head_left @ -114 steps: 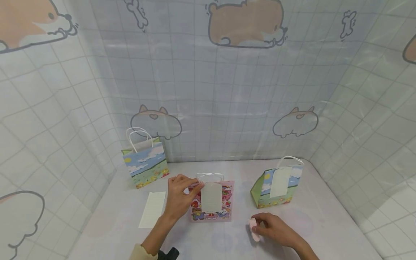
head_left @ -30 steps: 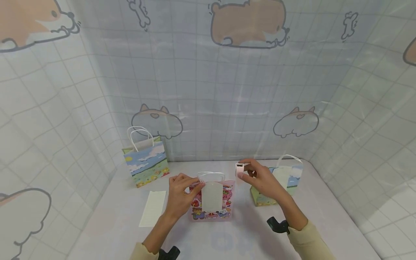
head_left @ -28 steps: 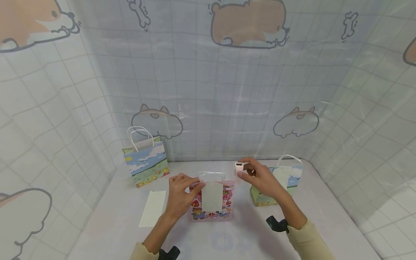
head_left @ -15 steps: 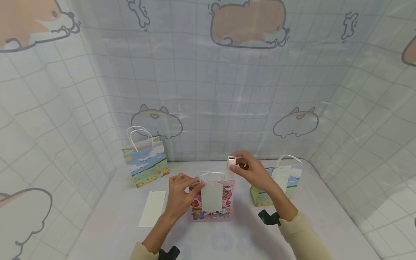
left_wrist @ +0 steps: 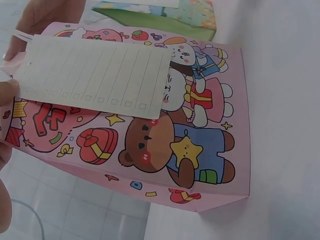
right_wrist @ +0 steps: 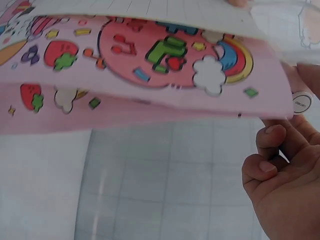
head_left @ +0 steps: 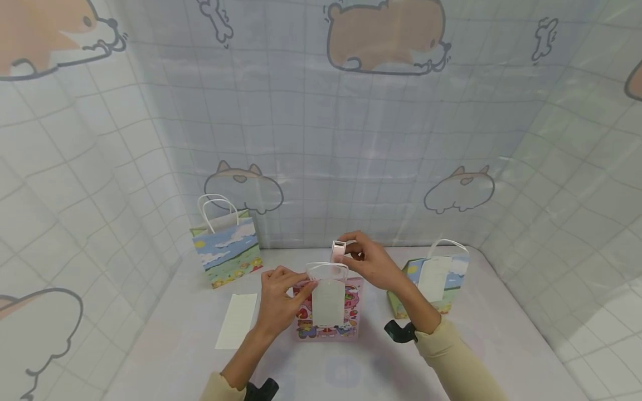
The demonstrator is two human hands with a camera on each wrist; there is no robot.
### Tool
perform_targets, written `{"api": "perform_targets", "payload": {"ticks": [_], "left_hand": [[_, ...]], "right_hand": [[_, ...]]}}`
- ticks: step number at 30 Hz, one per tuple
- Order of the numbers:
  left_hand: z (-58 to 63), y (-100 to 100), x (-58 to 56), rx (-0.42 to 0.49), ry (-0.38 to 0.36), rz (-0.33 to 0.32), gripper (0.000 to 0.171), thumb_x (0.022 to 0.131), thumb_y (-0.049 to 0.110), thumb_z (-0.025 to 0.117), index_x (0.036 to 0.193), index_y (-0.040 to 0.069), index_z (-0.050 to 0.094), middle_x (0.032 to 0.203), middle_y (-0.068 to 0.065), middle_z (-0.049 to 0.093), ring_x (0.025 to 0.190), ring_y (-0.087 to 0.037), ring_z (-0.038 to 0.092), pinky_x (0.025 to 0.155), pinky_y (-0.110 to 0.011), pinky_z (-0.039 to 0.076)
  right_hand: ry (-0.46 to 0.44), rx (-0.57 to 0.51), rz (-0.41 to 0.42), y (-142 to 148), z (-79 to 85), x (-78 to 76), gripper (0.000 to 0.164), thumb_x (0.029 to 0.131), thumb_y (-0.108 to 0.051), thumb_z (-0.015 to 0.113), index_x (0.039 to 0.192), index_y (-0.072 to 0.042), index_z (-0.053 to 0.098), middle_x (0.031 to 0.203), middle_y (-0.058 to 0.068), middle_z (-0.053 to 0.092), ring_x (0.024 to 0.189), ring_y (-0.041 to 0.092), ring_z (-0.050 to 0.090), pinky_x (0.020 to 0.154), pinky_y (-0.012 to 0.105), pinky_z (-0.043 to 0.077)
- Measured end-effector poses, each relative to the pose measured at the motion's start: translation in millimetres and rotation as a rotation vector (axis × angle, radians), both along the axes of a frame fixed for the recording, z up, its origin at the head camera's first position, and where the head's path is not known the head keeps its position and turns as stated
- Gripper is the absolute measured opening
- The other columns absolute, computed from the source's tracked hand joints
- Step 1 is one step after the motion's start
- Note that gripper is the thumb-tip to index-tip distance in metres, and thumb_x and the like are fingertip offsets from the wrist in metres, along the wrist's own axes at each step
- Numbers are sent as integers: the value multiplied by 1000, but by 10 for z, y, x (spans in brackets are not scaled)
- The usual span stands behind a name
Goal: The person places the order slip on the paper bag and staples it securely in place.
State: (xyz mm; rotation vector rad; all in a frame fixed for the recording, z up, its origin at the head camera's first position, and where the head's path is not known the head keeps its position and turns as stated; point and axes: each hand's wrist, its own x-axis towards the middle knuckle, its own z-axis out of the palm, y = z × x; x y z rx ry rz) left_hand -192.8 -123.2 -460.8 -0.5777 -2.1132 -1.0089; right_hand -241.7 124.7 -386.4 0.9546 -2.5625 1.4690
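Grid-patterned curtain (head_left: 321, 128) printed with cartoon dogs and bones hangs around three sides; pale table (head_left: 165, 340) below.

Pink bag (head_left: 352, 305) stands at the middle of the table, printed front toward the wearer (bear, strawberries, rainbow, all visible from the wrists); white handles (head_left: 327, 264) rise from its top; a lined card (head_left: 328, 303) lies upright against its front, upper end at the rim.

Left hand (head_left: 280, 298) pinches the bag's top edge at its left corner, thumb in front, by the card's upper corner; right hand (head_left: 373, 262) holds a small pink gadget (head_left: 338, 252) between thumb and fingers, just above the bag's rim and behind the handles as seen from the head; probably a stapler, though its lower end is hidden; cannot tell whether it touches the bag.

Left rear: landscape bag (head_left: 228, 250), upright, handles up; a loose paper strip (head_left: 237, 320) flat on the table in front of it, beside the left hand; right side: second landscape bag (head_left: 455, 278), top drawn narrow, a blank-looking card (head_left: 433, 278) on its front.

Cream sleeves (head_left: 448, 362) on both arms; black wrist cameras (head_left: 399, 332) below the hands.
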Motion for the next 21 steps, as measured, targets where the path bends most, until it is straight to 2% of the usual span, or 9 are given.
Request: {"api": "perform_targets", "payload": {"ticks": [4,9,14,21], "left_hand": [[4,11,-5,-12,-1,15,16,80,25,86,92,16,81,76,8,73,81,-10,51,86,-44,29],[16,23,-6,-9,-11,37,20,80,26,86,96,15,82,76,7,73,82,-10,51,85,-44,29],[31,36,-4,-2,-4,38,21,80,26,87,97,15,82,76,6,73,82,-10,51,85,-44,28],[25,33,-11,-7,21,38,17,80,24,86,95,16,82,76,6,74,80,-11,52,84,-43,28]], "right_hand": [[-10,-14,48,-61,30,28,37,98,-32,67,131,-21,53,111,2,73,81,18,64,64,30,50],[-38,-9,93,-114,50,63,35,98,-34,68,129,-25,53,111,-2,73,83,21,63,65,32,50],[-43,10,95,-138,53,100,36,97,-31,69,128,-26,54,110,-3,73,84,20,62,67,33,49],[-39,51,79,-205,59,163,38,95,-22,72,128,-22,55,109,-2,73,84,21,58,68,32,46]]}}
